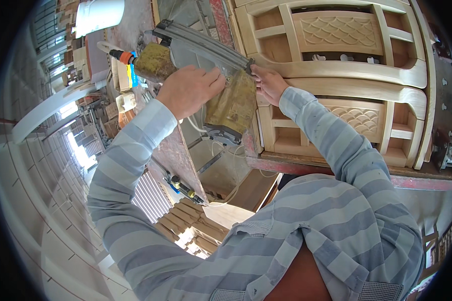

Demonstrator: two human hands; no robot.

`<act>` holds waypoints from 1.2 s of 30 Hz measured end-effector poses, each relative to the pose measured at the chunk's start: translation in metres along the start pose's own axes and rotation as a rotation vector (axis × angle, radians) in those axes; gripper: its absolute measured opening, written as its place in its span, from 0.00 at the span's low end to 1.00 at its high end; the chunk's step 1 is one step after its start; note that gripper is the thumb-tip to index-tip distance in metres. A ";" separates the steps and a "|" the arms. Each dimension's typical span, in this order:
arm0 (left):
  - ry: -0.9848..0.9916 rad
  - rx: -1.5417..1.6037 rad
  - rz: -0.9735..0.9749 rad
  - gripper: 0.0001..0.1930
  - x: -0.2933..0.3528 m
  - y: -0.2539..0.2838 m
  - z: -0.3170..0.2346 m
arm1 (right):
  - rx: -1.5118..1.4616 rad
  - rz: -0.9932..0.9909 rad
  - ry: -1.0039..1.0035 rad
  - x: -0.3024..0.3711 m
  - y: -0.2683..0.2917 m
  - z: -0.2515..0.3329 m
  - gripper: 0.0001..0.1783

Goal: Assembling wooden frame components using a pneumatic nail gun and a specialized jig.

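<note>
OK, biggest 1st: 2 pale wood frames w/ carved scale panels, the far frame (339,31) and the near frame (364,120), lie side by side on the right-side counter (299,168), which has a red edge. Next, the left-side counter (173,153), dusty, w/ a gap btwn the 2.

The yellow nail gun (231,103) is over that gap, approx., just beside the frames' left ends; its grey magazine (203,45) slants along the far side. White bucket (100,17) stands well apart, far left.

Left hand (191,90): fingers curled together over the gun's handle, holding it. Right hand (270,84): fingers bunched close at the gun's nose; can't tell if they're pinching the nose or some small bit there.

Smaller stuff: 1 small yellow-and-black tool (185,189) on the left-side counter, a thin pale hose (196,128) looping in the gap, and an orange connector (125,57) on the gun's handle.

Risks, my read: right fingers sit at the nose, so if air's on & the trigger (hidden) gets bumped, a nail could hit them. A loose left grip might drop the gun, b/c nothing visible props it; a snagged hose could tug it too.
</note>
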State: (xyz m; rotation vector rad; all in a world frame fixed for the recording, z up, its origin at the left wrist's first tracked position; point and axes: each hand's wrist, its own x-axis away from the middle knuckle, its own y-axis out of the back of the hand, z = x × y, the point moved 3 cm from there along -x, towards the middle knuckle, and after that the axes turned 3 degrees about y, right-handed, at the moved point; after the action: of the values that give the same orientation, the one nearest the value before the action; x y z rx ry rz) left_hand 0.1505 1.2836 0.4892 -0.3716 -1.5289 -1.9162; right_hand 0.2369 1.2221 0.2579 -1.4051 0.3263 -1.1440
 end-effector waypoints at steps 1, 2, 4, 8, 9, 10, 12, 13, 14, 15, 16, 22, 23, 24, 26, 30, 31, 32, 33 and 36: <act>-0.005 0.007 0.010 0.18 -0.001 0.001 0.003 | -0.014 0.011 0.006 0.000 -0.001 0.000 0.18; -0.010 0.013 0.020 0.17 -0.002 0.001 0.006 | -0.027 0.022 0.012 -0.001 -0.002 0.001 0.19; -0.014 0.029 0.003 0.17 -0.003 0.000 0.010 | -0.028 0.022 0.003 -0.002 0.001 0.001 0.19; -0.019 0.077 -0.051 0.16 -0.003 0.000 0.016 | -0.025 0.026 -0.026 -0.004 0.003 0.001 0.19; -0.020 0.080 -0.064 0.16 -0.003 0.001 0.015 | -0.035 0.023 -0.015 -0.003 0.003 0.002 0.19; -0.020 0.083 -0.078 0.16 -0.002 0.002 0.013 | -0.044 0.019 -0.003 -0.001 0.003 0.002 0.19; -0.021 0.091 -0.107 0.16 -0.003 0.002 0.012 | -0.063 0.010 0.019 0.001 0.003 0.001 0.19; -0.018 0.091 -0.107 0.16 -0.003 0.001 0.013 | -0.061 0.011 0.018 0.002 0.001 0.002 0.19; -0.023 0.084 -0.079 0.17 -0.003 -0.002 0.015 | -0.057 0.001 0.025 0.004 -0.001 0.003 0.19; -0.028 0.078 -0.052 0.18 -0.004 -0.004 0.017 | -0.054 -0.010 0.034 0.005 -0.003 0.004 0.20; -0.032 0.071 -0.024 0.19 -0.004 -0.006 0.019 | -0.050 -0.020 0.042 0.007 -0.005 0.005 0.21; 0.025 0.325 -0.167 0.16 -0.003 0.002 0.029 | -0.050 -0.045 0.100 0.013 -0.016 0.017 0.22; 0.020 0.323 -0.170 0.16 -0.004 0.002 0.031 | -0.051 -0.048 0.106 0.013 -0.018 0.022 0.22; 0.146 0.500 -0.179 0.15 -0.002 0.000 0.041 | -0.006 -0.059 0.112 0.011 -0.019 0.027 0.22; 0.413 0.852 -0.180 0.14 0.006 -0.005 0.059 | 0.080 -0.073 0.112 0.003 -0.027 0.034 0.21; 0.814 1.428 -0.167 0.10 -0.007 -0.008 0.077 | 0.356 -0.071 0.210 -0.025 -0.038 0.049 0.22; 0.945 1.629 -0.158 0.09 -0.015 -0.009 0.080 | 0.474 -0.070 0.260 -0.032 -0.039 0.055 0.23; 1.076 1.831 -0.147 0.08 -0.021 -0.011 0.080 | 0.592 -0.070 0.310 -0.038 -0.039 0.062 0.24; 1.072 1.826 -0.148 0.08 -0.026 -0.016 0.081 | 0.590 -0.071 0.316 -0.043 -0.038 0.069 0.24; 1.083 2.248 -0.438 0.12 -0.031 -0.051 0.074 | 0.916 -0.251 0.452 -0.051 -0.028 0.101 0.26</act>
State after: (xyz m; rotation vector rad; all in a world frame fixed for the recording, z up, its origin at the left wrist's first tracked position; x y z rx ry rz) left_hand 0.1288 1.3685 0.4532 1.6362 -1.7859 0.4263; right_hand 0.2790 1.3283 0.2830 -0.3809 -0.0812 -1.5443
